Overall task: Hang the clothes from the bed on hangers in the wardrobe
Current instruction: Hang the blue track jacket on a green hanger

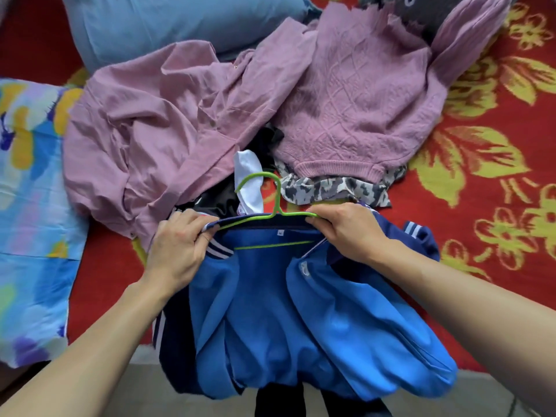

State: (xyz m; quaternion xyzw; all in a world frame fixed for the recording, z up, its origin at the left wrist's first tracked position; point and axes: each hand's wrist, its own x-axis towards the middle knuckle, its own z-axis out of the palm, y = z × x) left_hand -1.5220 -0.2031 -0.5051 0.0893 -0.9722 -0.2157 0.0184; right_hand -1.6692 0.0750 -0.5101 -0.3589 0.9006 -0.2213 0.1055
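A blue jacket [270, 302] with navy sleeves and white stripes hangs over the bed's near edge, lining side up. A green hanger [278, 203] sits inside its collar, hook pointing away from me. My left hand [180, 245] pinches the jacket's left shoulder over the hanger's arm. My right hand [343, 227] grips the right shoulder together with the hanger's other arm. Behind them lies a pile: a mauve shirt [144, 139], a mauve knitted sweater [355, 109], a grey-and-white patterned garment [331, 188], a white item [248, 182] and something black.
The bed has a red cover with yellow flowers [487, 152]. A blue pillow [156, 22] lies at the back left, and a floral blue pillow [27, 206] at the left. A grey garment [427, 10] lies at the back right. The floor shows below the bed edge.
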